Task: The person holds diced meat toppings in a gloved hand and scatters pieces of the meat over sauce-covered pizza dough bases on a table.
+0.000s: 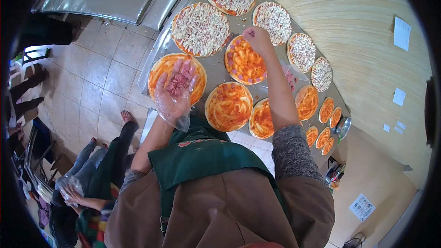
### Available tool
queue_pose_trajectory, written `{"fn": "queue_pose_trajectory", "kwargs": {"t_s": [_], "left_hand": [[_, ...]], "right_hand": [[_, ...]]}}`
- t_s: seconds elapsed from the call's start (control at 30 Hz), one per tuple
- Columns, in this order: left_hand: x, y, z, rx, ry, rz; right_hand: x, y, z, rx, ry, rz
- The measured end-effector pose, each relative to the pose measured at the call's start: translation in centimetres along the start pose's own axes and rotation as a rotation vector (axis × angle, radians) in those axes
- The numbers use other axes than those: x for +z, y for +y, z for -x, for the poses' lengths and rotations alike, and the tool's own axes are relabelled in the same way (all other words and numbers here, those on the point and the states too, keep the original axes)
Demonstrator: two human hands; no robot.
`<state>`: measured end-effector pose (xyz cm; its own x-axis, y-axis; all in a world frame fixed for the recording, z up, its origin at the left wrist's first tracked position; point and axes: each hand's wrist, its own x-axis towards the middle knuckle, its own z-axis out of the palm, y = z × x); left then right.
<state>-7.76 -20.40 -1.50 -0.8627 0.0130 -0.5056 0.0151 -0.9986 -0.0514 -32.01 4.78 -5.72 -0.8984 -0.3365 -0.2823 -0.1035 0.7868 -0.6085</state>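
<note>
Metal table (215,71) bears five cheese-topped pizzas (201,30); most other bases (307,103) only sauced. Left hand (172,104) open, palm up, bearing chopped ham (179,81); right hand (260,40) pinches ham bits (251,33) by ham-dotted pizza (245,62).

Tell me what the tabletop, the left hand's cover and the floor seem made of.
Tabletop: probably stainless steel, smooth, judging by its dull grey sheen. Cover: likely thin plastic, clear and crinkled, with skin visible through it. Floor: apparently ceramic tile, pale, lightly glossy, with a grid of joints.

Grey metal counter (212,68), smooth tiled floor (109,62), clear plastic glove (182,120)
</note>
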Motion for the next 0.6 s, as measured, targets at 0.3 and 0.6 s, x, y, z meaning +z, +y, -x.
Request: {"fn": "queue_pose_trajectory", "kwargs": {"t_s": [0.3,0.6], "left_hand": [[0.6,-0.2,0.0,-0.01,0.024,-0.034],[0.3,0.1,0.0,-0.043,-0.032,-0.012]], "right_hand": [[0.4,-0.1,4.7,0.268,-0.181,-0.557],[3.1,1.5,6.4,0.21,-0.099,-0.352]]}}
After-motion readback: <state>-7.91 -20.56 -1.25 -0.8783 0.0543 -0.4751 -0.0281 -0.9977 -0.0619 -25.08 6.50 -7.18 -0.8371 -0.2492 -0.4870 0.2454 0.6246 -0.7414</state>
